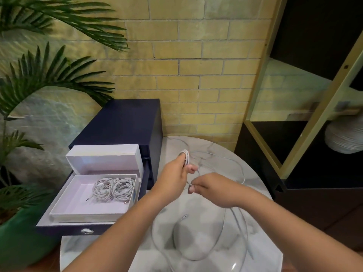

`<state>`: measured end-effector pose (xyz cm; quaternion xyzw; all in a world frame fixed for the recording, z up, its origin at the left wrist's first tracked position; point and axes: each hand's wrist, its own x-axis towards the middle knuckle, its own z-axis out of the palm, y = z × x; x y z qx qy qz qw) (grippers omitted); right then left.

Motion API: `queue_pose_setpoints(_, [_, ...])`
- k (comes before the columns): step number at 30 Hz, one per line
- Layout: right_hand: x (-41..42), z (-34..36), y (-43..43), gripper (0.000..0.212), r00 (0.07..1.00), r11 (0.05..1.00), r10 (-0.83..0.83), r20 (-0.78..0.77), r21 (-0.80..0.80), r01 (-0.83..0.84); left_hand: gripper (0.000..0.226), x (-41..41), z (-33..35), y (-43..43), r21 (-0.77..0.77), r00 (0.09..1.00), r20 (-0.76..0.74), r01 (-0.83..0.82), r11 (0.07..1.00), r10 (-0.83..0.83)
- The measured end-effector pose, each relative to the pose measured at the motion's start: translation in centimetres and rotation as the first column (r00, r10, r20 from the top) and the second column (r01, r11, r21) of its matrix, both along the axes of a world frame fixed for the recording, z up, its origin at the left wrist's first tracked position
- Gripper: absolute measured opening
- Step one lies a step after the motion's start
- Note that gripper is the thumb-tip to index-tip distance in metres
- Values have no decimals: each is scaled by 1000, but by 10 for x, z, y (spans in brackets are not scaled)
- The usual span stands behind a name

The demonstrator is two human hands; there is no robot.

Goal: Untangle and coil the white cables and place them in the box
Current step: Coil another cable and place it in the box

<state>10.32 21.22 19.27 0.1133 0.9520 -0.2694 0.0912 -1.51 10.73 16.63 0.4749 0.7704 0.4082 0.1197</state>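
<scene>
My left hand (pixel 174 173) grips a small coil of white cable (pixel 186 157) wrapped around its fingers above the round marble table (pixel 261 248). My right hand (pixel 212 188) pinches the same cable's loose strand just right of the coil. The rest of that cable (pixel 225 158) trails in loops over the tabletop. Another white cable (pixel 240 230) lies in big loops near the table's front. The open white box (pixel 64 205) sits in a drawer to the left, with two coiled white cables (pixel 113 188) inside.
The box's lid (pixel 104 156) stands upright behind it. The dark blue drawer unit (pixel 121 122) adjoins the table's left side. A potted palm (pixel 29 79) fills the far left, dark shelving (pixel 314 134) the right. A brick wall is behind.
</scene>
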Motion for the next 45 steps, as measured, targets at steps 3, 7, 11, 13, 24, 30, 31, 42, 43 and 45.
queue_pose_setpoints(3, [1, 12, 11, 31, 1000, 998, 21, -12, 59, -20, 12, 0, 1, -3, -154, 995, -76, 55, 987, -67])
queue_pose_setpoints(7, [1, 16, 21, 21, 992, 994, -9, -123, 106, 23, 15, -3, 9, -6, -230, 989, 54, 147, 962, -138])
queue_pose_setpoints(11, [0, 13, 31, 12, 965, 994, -34, -261, 90, 60, 20, -1, 17, -11, -261, 974, 131, 216, 941, -187])
queue_pose_setpoints(13, [0, 13, 34, 13, 955, 989, 17, -295, 144, 27, 22, -1, 17, -12, -280, 972, 133, 225, 933, -194])
queue_pose_setpoints(24, [2, 14, 37, 16, 936, 998, -57, -348, -27, 51, 18, 3, 22, -14, -124, 888, 439, 213, 969, -139])
queue_pose_setpoints(30, [0, 11, 32, 20, 969, 889, -158, -190, -455, 56, 20, 6, 28, -15, -141, 889, 429, 244, 959, -163])
queue_pose_setpoints(31, [0, 10, 31, 21, 968, 861, -184, -169, -503, 76, 20, 4, 28, -16, -145, 899, 406, 244, 959, -167])
queue_pose_setpoints(42, [-3, -5, 24, 14, 930, 700, -352, -101, -688, 190, 11, -4, 17, -19, -99, 991, 103, 100, 990, -90])
queue_pose_setpoints(43, [-3, -4, 23, 13, 929, 698, -355, -100, -690, 192, 8, -3, 17, -18, -88, 992, 96, 86, 992, -77])
queue_pose_setpoints(45, [-4, -6, 22, 10, 925, 702, -366, -104, -683, 202, 5, -1, 17, -16, -83, 996, 53, 80, 993, -76])
